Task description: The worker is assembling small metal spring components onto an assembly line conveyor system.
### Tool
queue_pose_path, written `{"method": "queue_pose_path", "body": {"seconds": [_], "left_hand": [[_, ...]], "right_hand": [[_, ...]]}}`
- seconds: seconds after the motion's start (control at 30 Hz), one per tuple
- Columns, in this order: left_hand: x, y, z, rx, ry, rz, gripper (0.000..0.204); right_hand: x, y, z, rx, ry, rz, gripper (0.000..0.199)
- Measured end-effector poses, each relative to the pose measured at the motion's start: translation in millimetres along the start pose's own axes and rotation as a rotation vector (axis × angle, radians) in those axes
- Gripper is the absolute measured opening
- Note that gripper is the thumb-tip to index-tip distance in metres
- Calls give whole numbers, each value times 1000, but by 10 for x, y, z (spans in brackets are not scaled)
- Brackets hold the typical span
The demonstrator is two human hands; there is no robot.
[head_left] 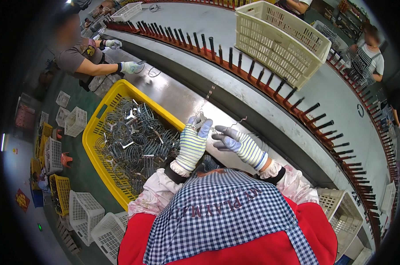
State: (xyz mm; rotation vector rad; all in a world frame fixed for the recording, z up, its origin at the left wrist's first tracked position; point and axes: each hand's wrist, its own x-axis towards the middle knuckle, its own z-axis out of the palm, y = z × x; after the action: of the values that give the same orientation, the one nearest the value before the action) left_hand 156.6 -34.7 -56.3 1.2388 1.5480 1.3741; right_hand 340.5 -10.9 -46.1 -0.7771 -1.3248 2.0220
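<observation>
My left hand [192, 143], in a striped work glove with grey-blue fingertips, is closed around a small silvery metal part [201, 118]. Close beside it, my right hand [244, 148] wears a matching glove; its thumb and fingers pinch a thin, wavy bent wire [238, 123]. Both hands are held over the near edge of a shiny metal worktop [164, 88]. To their left stands a yellow plastic crate [94, 145] heaped with grey wire-ring parts and metal brackets [138, 139]. Where the fingertips meet, finer detail is too small to make out.
Past the worktop runs a conveyor [182, 22] edged with upright dark pegs [230, 57]. A cream crate [279, 44] sits on it. A gloved co-worker [87, 57] works at the far left; another person [367, 57] stands right. White crates [86, 212] line the left floor.
</observation>
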Motion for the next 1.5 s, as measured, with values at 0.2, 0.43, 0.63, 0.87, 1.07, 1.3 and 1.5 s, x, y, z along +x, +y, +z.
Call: {"method": "queue_pose_path", "body": {"seconds": [0.2, 0.43, 0.63, 0.87, 1.07, 1.3, 1.5], "left_hand": [[-192, -172, 190, -240, -92, 90, 38], [-162, -100, -28, -732, -606, -413, 56], [-236, -48, 61, -92, -577, -282, 26], [-223, 76, 57, -214, -524, -255, 18], [-203, -245, 95, -322, -491, -357, 18], [-133, -466, 183, -406, -297, -523, 28], [-30, -496, 300, -256, -251, -427, 30]], "right_hand": [[157, 158, -166, 123, 287, -108, 28], [21, 60, -229, -284, 328, -135, 24], [-2, 156, -197, -317, 358, -252, 32], [120, 49, -301, 387, 287, 137, 54], [187, 243, -415, 538, 279, 265, 61], [-74, 625, -808, 351, 194, 293, 73], [-271, 279, -473, -125, 121, 45, 54]]}}
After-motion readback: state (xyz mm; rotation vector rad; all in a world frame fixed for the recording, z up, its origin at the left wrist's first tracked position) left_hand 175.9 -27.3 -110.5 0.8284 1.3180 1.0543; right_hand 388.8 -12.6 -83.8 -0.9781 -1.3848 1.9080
